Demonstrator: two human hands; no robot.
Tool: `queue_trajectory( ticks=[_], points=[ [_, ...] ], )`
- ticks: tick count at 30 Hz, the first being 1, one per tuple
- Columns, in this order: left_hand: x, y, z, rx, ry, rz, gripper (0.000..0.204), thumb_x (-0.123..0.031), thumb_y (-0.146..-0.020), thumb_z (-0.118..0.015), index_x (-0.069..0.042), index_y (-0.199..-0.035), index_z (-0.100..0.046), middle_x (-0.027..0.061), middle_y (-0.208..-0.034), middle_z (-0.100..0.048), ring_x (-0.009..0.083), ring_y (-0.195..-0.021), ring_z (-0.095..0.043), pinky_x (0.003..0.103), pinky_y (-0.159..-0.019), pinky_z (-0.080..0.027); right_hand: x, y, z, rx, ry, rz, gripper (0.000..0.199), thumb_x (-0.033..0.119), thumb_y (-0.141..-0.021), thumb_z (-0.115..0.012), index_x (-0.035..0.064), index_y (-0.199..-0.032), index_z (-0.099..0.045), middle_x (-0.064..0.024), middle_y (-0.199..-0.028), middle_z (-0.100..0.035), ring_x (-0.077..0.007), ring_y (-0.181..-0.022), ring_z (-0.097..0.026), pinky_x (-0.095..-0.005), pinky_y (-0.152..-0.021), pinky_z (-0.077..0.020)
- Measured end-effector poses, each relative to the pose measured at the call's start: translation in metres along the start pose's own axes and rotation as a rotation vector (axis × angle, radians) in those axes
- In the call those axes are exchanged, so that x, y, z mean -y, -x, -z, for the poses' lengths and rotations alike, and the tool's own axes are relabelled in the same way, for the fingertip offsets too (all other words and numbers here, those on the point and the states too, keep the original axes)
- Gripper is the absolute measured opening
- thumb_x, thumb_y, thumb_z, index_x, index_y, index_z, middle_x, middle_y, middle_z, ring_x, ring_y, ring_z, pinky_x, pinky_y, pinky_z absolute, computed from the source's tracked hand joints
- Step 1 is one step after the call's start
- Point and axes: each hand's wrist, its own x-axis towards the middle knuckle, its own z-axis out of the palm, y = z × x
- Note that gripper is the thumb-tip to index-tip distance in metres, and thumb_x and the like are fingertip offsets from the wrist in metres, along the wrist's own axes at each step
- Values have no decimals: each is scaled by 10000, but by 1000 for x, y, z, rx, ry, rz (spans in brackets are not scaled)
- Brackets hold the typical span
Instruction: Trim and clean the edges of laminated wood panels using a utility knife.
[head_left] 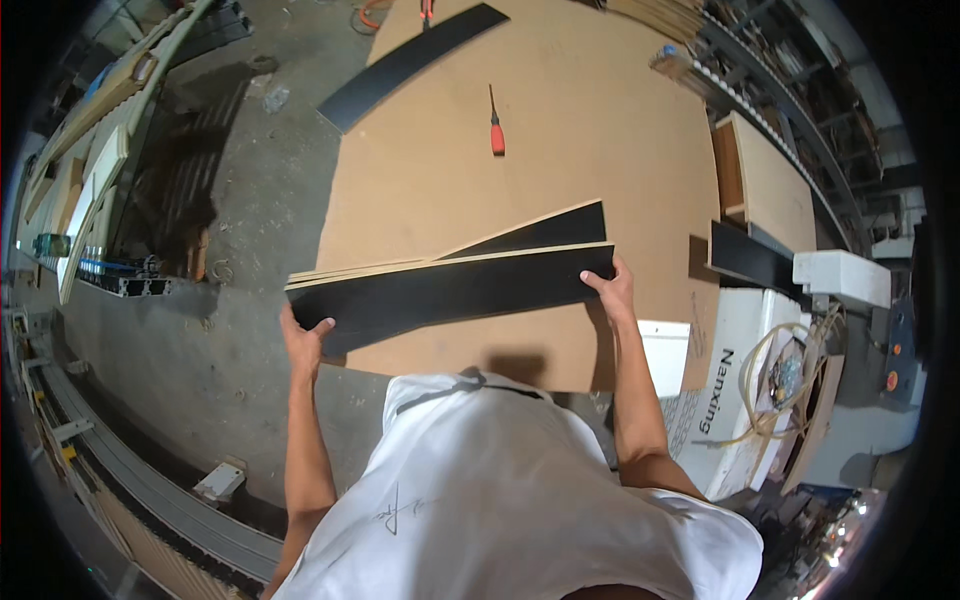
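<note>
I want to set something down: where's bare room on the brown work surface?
The work surface is bare from the red screwdriver right toward the wooden box, and between the screwdriver and the black boards. It's crowded at those boards, and far left by another black panel.

This looks like a woodworking workshop. Black boards (455, 290) reach from the left fingers (325, 326) to the right fingers (592, 279); beyond them, a red-handled screwdriver (498, 138) lies on a broad brown worktop (590, 120). Left of the left fingers, a littered grey floor (270, 220) runs to stacked wooden boards (72, 190). Well right of the right fingers are a blue control box (903, 340) and, farther beyond, crowded metal shelves (785, 75).
</note>
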Motion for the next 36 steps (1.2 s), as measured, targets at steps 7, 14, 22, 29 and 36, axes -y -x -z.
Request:
queue_trajectory(
  ticks=[7,14,22,29,36],
  points=[
    [-6,55,15,-130,85,-303,881,102,-685,-751,-7,-1459,-344,159,-1411,-434,289,-1316,-440,384,-1144,-307,-53,71,13,-70,-292,-19,581,-106,-758,-703,-11,-1303,-527,-78,-1154,-615,-172,-1101,-583,-296,-994,-461],
    [15,78,28,30,333,-120,825,115,-750,-710,-24,-1461,-315,204,-1527,-383,287,-1400,-400,396,-1182,-284,-45,108,30,-38,-283,59,638,-91,-788,-594,4,-1396,-425,-72,-1229,-580,-166,-1125,-566,-290,-954,-467],
    [7,85,26,178,374,-106,912,133,-732,-684,-37,-1537,-290,153,-1537,-381,264,-1418,-383,382,-1193,-288,-66,104,61,84,-211,44,932,-123,-707,-520,22,-1574,-210,-146,-1494,-433,-244,-1388,-431,-325,-1078,-417],
    [-7,83,39,60,-293,-336,1036,-118,-660,-853,17,-1517,-287,256,-1550,-320,347,-1456,-301,447,-1192,-255,-95,96,43,-48,-49,148,623,-71,-821,-641,56,-1408,-477,-54,-1254,-619,-180,-1165,-581,-327,-972,-492],
    [-107,113,-82,413,-801,-833,1115,-558,-641,-828,39,-1453,-349,271,-1533,-326,415,-1462,-256,619,-1175,-171,-72,107,36,-44,-237,81,781,-179,-787,-614,12,-1503,-367,-94,-1384,-544,-185,-1280,-527,-302,-1075,-427]
  ],
)
